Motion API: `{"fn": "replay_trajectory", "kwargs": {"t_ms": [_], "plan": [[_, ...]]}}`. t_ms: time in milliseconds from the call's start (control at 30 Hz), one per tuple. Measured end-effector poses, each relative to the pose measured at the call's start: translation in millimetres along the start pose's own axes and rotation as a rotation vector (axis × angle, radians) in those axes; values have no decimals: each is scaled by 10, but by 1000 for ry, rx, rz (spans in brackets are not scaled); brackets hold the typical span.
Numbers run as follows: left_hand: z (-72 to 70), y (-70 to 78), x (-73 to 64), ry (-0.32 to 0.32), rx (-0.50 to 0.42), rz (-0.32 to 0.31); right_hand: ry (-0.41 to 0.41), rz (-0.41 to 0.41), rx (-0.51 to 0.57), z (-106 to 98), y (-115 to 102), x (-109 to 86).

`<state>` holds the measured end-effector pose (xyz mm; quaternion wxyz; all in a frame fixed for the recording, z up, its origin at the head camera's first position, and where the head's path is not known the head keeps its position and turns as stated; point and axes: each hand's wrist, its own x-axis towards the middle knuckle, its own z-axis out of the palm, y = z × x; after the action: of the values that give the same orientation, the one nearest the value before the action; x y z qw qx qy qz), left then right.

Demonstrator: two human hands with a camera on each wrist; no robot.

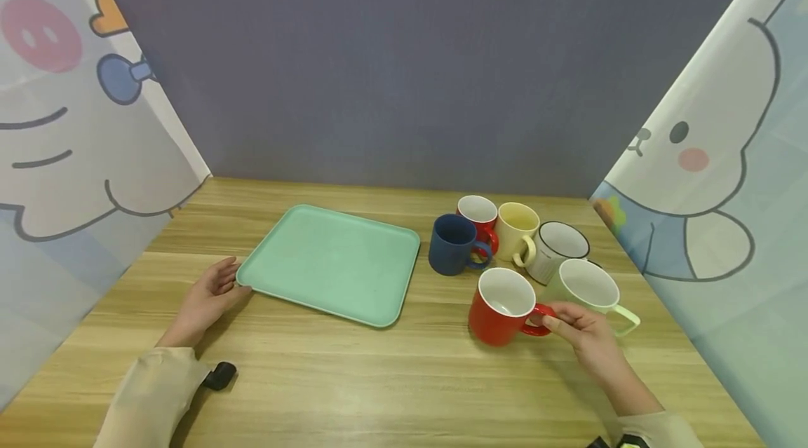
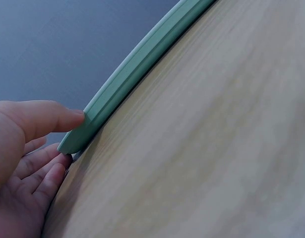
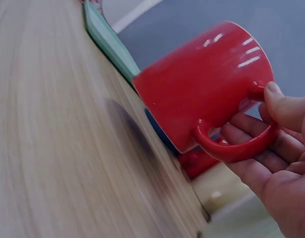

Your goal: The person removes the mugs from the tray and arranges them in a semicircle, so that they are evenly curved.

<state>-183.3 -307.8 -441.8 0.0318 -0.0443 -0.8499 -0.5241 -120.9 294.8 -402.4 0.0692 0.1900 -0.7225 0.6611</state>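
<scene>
A red mug [image 1: 495, 315] with a white inside is raised a little off the table, upright. My right hand [image 1: 587, 339] grips it by its handle; in the right wrist view the thumb presses on the red handle [image 3: 236, 151] and the fingers pass through or behind it. A mint-green rectangular tray [image 1: 334, 262] lies flat on the table at the left. My left hand [image 1: 205, 301] holds its near left corner, thumb on the tray's edge [image 2: 110, 94] and fingers on the corner's other side, some fingertips low near the table.
Behind the red mug stand a dark blue mug [image 1: 449, 252], a second red mug [image 1: 477, 208], a yellow mug [image 1: 513, 241] and a white dark-rimmed mug [image 1: 558, 245]. A pale green mug [image 1: 587, 283] is beside my right hand. A grey panel [image 1: 379, 69] closes the back.
</scene>
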Motion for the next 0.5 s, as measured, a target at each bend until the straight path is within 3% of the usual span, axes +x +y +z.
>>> {"fn": "replay_trajectory", "kwargs": {"t_ms": [367, 500], "plan": [[9, 6, 11, -11, -5, -7, -106, -97, 65, -359, 71, -203], [9, 27, 26, -12, -9, -12, -98, -108, 64, -470, 84, -287]]}}
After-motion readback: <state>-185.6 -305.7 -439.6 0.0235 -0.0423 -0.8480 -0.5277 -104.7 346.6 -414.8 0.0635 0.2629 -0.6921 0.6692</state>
